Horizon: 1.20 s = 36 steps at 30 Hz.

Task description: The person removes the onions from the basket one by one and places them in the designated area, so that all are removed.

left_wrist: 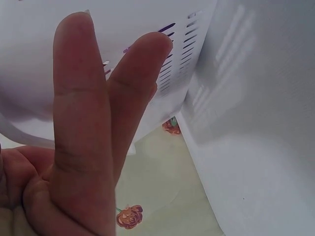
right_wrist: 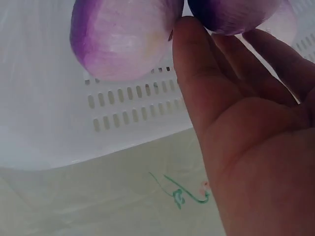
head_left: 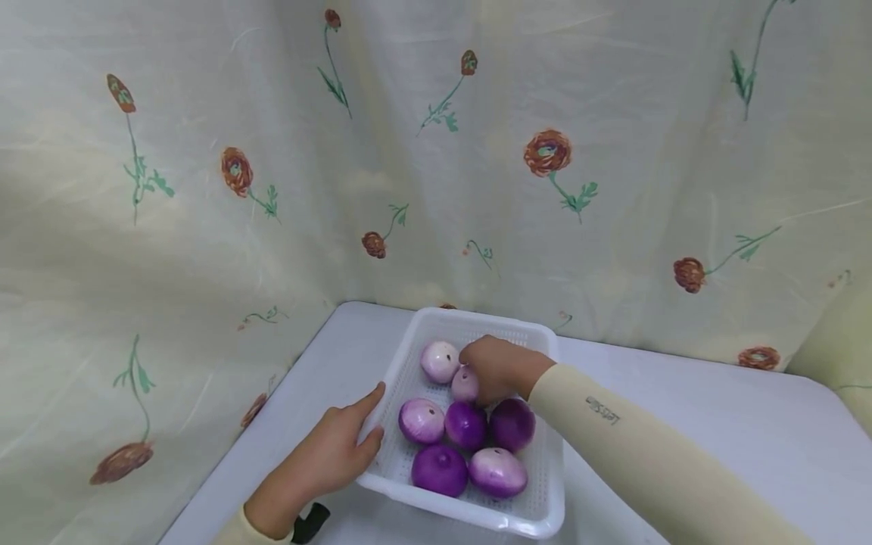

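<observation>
A white plastic basket [head_left: 521,524] with slotted walls holds several purple onions, some deep purple like the front-left onion [head_left: 439,470], others pale like the front-right onion [head_left: 499,473]. My right hand [head_left: 496,367] reaches into its far half. The thumb and fingers pinch a smaller pale-and-purple onion [head_left: 465,384], partly hidden by the hand. Just left of that hand lies a pale onion [head_left: 439,362], close by the thumb in the right wrist view. My left hand [head_left: 341,446] is at the basket's left side, its straight fingers [left_wrist: 81,113] along the outer wall.
The basket stands on a white table [head_left: 647,409]. A pale curtain [head_left: 436,159] printed with red flowers hangs behind the table and along its left side. A black band [head_left: 311,522] is at the left wrist.
</observation>
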Available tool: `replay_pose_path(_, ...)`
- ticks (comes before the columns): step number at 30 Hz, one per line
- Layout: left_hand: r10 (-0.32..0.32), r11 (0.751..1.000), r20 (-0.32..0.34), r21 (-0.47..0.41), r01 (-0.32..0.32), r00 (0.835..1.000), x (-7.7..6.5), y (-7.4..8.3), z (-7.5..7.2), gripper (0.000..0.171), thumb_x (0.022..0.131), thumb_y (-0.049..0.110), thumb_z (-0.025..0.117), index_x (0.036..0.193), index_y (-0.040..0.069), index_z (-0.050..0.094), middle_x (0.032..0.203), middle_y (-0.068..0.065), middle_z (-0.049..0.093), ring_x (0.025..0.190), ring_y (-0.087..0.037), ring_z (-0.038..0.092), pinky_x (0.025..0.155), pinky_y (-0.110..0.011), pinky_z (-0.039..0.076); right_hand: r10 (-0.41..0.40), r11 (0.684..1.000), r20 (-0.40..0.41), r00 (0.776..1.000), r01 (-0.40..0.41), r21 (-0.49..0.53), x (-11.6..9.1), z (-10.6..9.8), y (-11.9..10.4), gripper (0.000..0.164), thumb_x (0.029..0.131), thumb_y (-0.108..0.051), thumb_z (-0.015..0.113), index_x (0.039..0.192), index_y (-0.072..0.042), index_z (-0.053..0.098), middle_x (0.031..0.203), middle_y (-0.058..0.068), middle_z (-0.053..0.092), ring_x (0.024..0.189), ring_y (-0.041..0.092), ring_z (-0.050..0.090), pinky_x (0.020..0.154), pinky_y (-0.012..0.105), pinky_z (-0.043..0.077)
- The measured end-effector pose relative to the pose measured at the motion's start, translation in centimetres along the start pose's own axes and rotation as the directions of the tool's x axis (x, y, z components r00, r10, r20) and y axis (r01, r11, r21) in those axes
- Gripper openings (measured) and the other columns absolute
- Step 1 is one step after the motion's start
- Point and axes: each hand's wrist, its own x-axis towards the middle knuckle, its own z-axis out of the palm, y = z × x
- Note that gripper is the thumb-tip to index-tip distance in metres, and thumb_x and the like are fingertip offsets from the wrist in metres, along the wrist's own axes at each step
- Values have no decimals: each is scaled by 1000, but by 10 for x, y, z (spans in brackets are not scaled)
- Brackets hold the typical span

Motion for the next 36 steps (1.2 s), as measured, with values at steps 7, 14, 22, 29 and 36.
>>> replay_pose_path(7,-2,1000,-4,-3,2,1000,0,2,2,62,100,11,68,157,-2,46,130,-25,69,85,-9,65,78,-39,58,36,999,23,999,-37,16,-5,1,-4,19,80,-14,90,91,-19,75,80,-7,66,78,19,61,77,39,51)
replay_pose_path(14,-11,1000,-11,-4,11,1000,0,3,2,63,100,11,68,157,-2,46,129,-24,70,86,-9,66,79,-40,58,9,1000,20,1000,-9,-7,-5,-5,-2,20,74,-12,91,85,-17,74,77,-8,66,76,18,59,75,36,51)
replay_pose_path(22,-30,1000,-18,-2,30,999,0,3,2,62,99,10,68,157,-2,47,126,-25,71,84,-9,66,78,-40,58,-26,1000,20,999,27,-16,0,-16,-2,29,70,-15,95,84,-17,71,77,-7,64,78,18,57,77,35,49)
replay_pose_path(29,-71,997,-15,-17,71,997,1,3,4,64,99,10,69,158,0,46,129,-24,70,85,-9,65,79,-40,57,-83,996,-65,994,80,-48,-8,-30,1,39,69,-24,98,97,-16,72,86,-7,66,85,17,60,83,36,51)
replay_pose_path(36,-110,993,-27,-37,109,994,0,6,5,63,99,11,70,158,1,47,128,-24,70,86,-13,66,79,-42,58,-144,989,-202,969,150,12,-41,-51,6,62,71,-24,94,126,-5,72,111,1,73,100,20,65,91,39,54)
